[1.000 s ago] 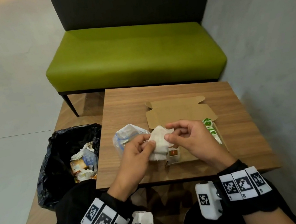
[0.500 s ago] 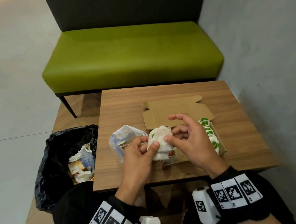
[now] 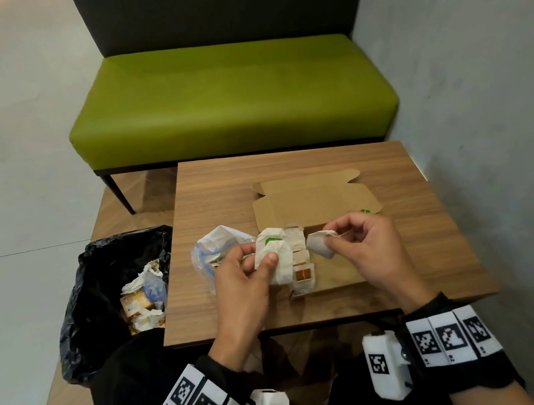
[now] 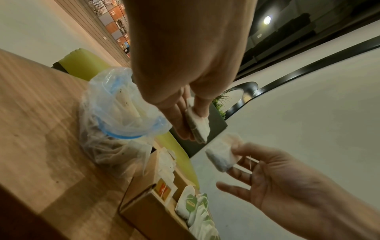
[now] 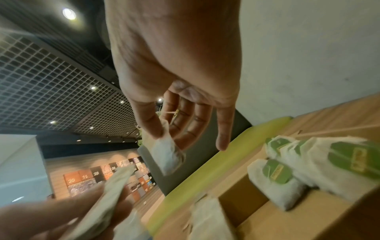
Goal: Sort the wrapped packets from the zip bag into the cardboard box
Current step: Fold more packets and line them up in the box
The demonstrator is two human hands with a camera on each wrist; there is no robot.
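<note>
Green bench (image 3: 229, 97) ahead of me, grey wall to my right, and a small wooden table (image 3: 222, 191) right under my hands. Down on my left sits a black bin bag (image 3: 98, 290) stuffed with crumpled wrappers. On the table, the cardboard box (image 3: 335, 275) lies open, lid flap folded back flat behind it. Green-labelled packets (image 5: 304, 164) are lined up along its right side, orange-labelled ones (image 3: 303, 271) along its left. The zip bag (image 3: 217, 248) slumps just left of the box, clear plastic with a blue seal, more packets showing inside it.

My left hand (image 3: 246, 285) pinches a small stack of white packets (image 3: 275, 256), thumb pressed on top, held above the box's left edge. My right hand (image 3: 366, 250) pinches a single white packet (image 3: 320, 244) between thumb and forefinger, the other fingers loosely spread, up above the box interior. Stack and single packet are close together but apart.
</note>
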